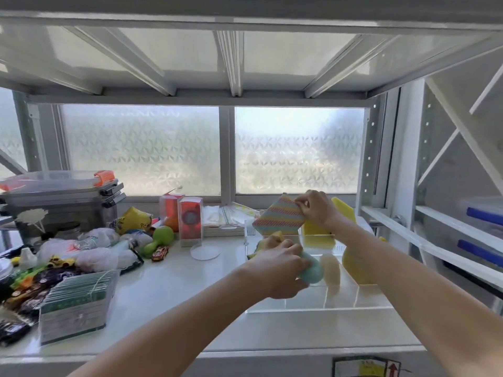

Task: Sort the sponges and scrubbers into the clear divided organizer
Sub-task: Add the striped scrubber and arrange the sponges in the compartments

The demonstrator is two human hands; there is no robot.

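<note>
left hand (pixel 280 270): covers most of the teal sponge (pixel 313 273) and a yellow item (pixel 268 240) behind it; grip on either cannot be confirmed
yellow sponges (pixel 344 210): partly blocked by the right hand (pixel 315 208) and forearm
organizer (pixel 313 306): divider layout hard to read through the clear walls
label (pixel 366 367): cut off by the bottom edge, text unreadable
clutter pile (pixel 40 278): cropped at the left edge

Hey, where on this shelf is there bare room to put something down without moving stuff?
Bare shelf top runs between the pack of green boxes and the clear divided organizer, and along the front edge. The organizer's near compartments look empty. The left side is crowded with toy cars, wrapped bundles and bins.
</note>
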